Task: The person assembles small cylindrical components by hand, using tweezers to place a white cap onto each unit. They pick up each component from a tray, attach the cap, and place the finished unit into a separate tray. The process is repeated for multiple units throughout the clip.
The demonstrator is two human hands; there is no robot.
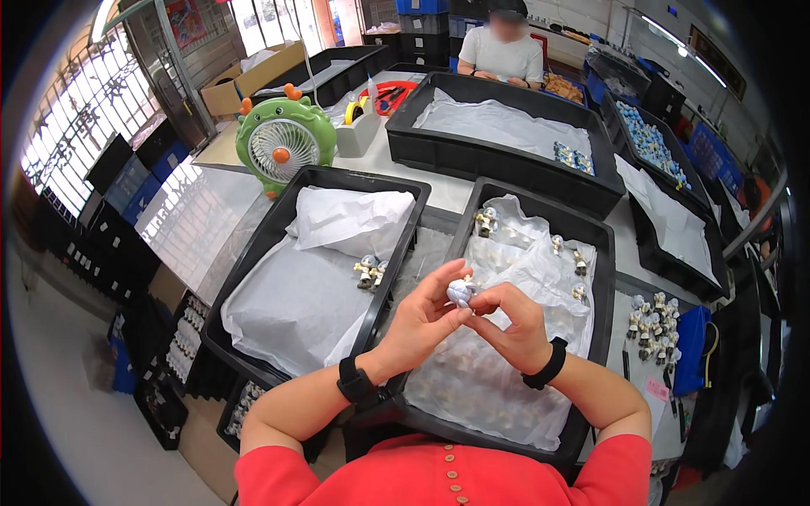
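Left hand (422,323): thumb and fingers gripping the grey-headed figurine (460,293) from its left.
Right hand (519,331): fingertips pinched at the figurine's lower right, about equally near.
Figurine's place: raised above the right-hand tissue-lined black tray (605,282), between the hands.
Figurine's long axis: too small to tell.

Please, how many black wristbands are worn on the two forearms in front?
2. One black wristband is on the wrist of the left hand; the other is on the wrist of the right hand. I see none partly hidden.
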